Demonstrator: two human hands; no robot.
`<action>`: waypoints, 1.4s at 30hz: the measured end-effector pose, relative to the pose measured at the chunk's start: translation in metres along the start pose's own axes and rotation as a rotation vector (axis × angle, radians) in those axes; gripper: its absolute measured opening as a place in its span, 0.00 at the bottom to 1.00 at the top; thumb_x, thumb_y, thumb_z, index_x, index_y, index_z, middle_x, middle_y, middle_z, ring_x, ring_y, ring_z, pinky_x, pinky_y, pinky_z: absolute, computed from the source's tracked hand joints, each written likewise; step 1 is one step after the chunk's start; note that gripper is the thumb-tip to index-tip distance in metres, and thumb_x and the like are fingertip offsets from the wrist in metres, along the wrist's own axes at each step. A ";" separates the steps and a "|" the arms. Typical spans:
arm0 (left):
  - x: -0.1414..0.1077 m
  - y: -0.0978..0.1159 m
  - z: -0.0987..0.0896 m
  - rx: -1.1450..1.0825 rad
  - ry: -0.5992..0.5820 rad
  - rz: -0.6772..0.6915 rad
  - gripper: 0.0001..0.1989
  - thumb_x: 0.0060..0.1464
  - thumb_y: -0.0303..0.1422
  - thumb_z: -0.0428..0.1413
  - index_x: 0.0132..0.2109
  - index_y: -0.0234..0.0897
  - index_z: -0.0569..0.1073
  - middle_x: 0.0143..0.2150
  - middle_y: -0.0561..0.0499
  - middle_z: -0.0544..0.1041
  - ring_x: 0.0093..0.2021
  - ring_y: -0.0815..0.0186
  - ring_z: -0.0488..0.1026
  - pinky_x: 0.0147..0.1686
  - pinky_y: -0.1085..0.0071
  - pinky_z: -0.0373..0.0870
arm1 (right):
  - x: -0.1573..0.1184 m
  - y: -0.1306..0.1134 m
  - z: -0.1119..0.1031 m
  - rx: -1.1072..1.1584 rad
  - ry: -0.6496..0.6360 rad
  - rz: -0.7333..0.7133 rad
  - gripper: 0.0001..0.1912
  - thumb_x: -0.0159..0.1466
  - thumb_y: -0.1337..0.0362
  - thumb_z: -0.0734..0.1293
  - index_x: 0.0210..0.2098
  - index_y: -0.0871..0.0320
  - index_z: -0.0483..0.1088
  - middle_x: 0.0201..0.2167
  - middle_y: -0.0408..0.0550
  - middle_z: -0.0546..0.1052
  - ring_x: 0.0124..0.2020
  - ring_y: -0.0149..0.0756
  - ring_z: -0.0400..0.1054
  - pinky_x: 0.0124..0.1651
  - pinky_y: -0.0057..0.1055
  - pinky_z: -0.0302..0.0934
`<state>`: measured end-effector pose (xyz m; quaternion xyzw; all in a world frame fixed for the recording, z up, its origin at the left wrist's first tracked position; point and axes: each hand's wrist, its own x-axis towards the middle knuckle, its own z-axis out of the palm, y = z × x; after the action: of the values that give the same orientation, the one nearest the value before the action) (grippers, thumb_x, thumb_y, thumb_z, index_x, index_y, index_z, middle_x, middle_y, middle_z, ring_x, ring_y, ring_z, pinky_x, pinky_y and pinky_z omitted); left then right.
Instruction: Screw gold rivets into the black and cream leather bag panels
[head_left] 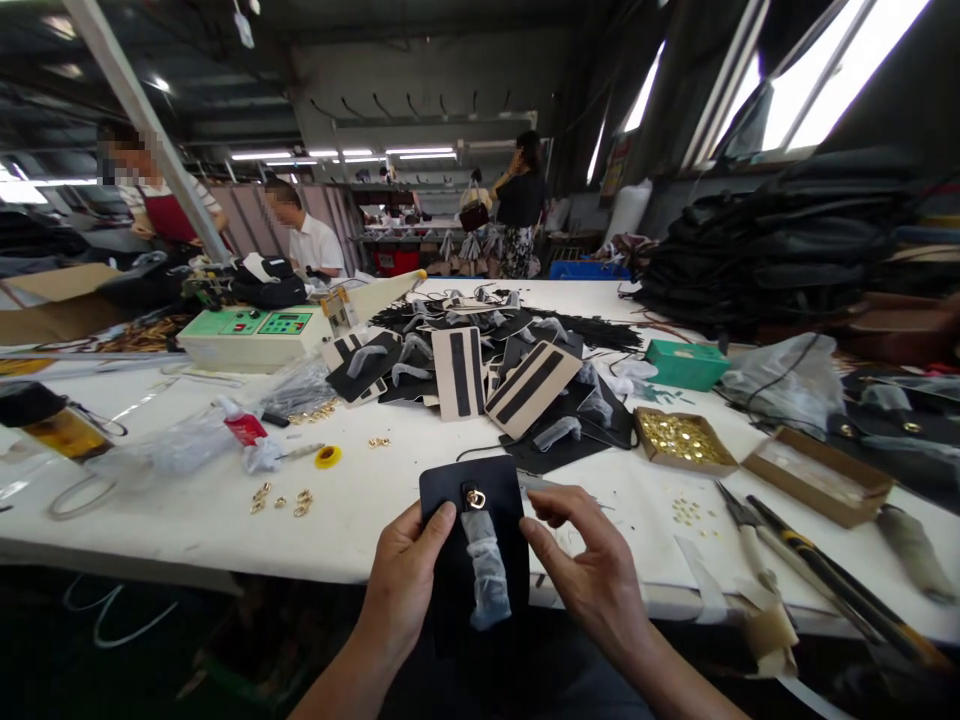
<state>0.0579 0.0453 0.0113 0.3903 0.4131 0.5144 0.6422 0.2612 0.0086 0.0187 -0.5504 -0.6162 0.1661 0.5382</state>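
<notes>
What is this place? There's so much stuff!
Probably a workshop or factory, maybe for bags: there's a heap of similar panels, lots of little gold pieces and hand tools on a big worktable.

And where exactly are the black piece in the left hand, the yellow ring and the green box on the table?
Black piece (pixel 512 550): head view, bare surface near its right edge.
Yellow ring (pixel 328 464): head view, near rim.
Green box (pixel 684 372): head view, front side.

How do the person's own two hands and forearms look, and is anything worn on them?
The left hand and right hand are bare: no gloves or rings show. The left forearm and right forearm are bare too, with no sleeve, watch or bracelet in view.
</notes>
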 end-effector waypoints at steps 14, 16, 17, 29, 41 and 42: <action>-0.008 0.001 -0.004 0.360 0.046 0.214 0.20 0.62 0.46 0.63 0.52 0.39 0.85 0.46 0.47 0.86 0.39 0.58 0.78 0.44 0.69 0.73 | 0.025 -0.022 0.030 0.123 -0.220 0.230 0.08 0.64 0.61 0.75 0.30 0.56 0.75 0.27 0.41 0.78 0.28 0.32 0.70 0.30 0.27 0.62; -0.007 0.001 -0.004 0.391 0.044 0.212 0.20 0.63 0.46 0.61 0.54 0.39 0.84 0.46 0.48 0.86 0.40 0.58 0.78 0.44 0.69 0.73 | 0.023 -0.022 0.033 0.167 -0.206 0.264 0.08 0.64 0.61 0.74 0.31 0.56 0.74 0.26 0.40 0.77 0.26 0.31 0.69 0.28 0.26 0.62; -0.007 0.001 -0.005 0.402 0.037 0.206 0.20 0.63 0.46 0.61 0.54 0.38 0.84 0.46 0.48 0.86 0.41 0.58 0.78 0.44 0.70 0.73 | 0.022 -0.021 0.033 0.170 -0.188 0.237 0.08 0.64 0.61 0.74 0.33 0.56 0.74 0.26 0.40 0.77 0.26 0.31 0.69 0.29 0.26 0.63; -0.006 0.005 -0.013 0.404 -0.057 0.108 0.24 0.65 0.48 0.58 0.54 0.34 0.82 0.41 0.48 0.83 0.42 0.59 0.76 0.44 0.69 0.72 | 0.038 -0.006 0.021 -0.073 -0.311 -0.427 0.10 0.70 0.66 0.71 0.50 0.54 0.78 0.40 0.48 0.83 0.39 0.35 0.77 0.42 0.31 0.70; -0.011 0.005 -0.008 0.350 -0.065 0.082 0.22 0.65 0.48 0.58 0.52 0.35 0.83 0.38 0.49 0.82 0.40 0.60 0.74 0.44 0.69 0.72 | 0.043 -0.008 0.025 -0.265 -0.174 -0.617 0.07 0.70 0.61 0.72 0.38 0.58 0.78 0.32 0.47 0.83 0.32 0.34 0.76 0.39 0.34 0.65; -0.011 0.005 -0.008 0.355 -0.068 0.092 0.22 0.65 0.48 0.58 0.52 0.36 0.83 0.39 0.49 0.82 0.40 0.60 0.74 0.45 0.69 0.72 | 0.042 -0.008 0.026 -0.246 -0.173 -0.568 0.06 0.70 0.62 0.73 0.37 0.58 0.78 0.31 0.46 0.82 0.31 0.34 0.76 0.38 0.33 0.65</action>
<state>0.0473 0.0360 0.0146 0.5332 0.4572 0.4485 0.5527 0.2425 0.0519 0.0355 -0.4012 -0.8042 -0.0205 0.4379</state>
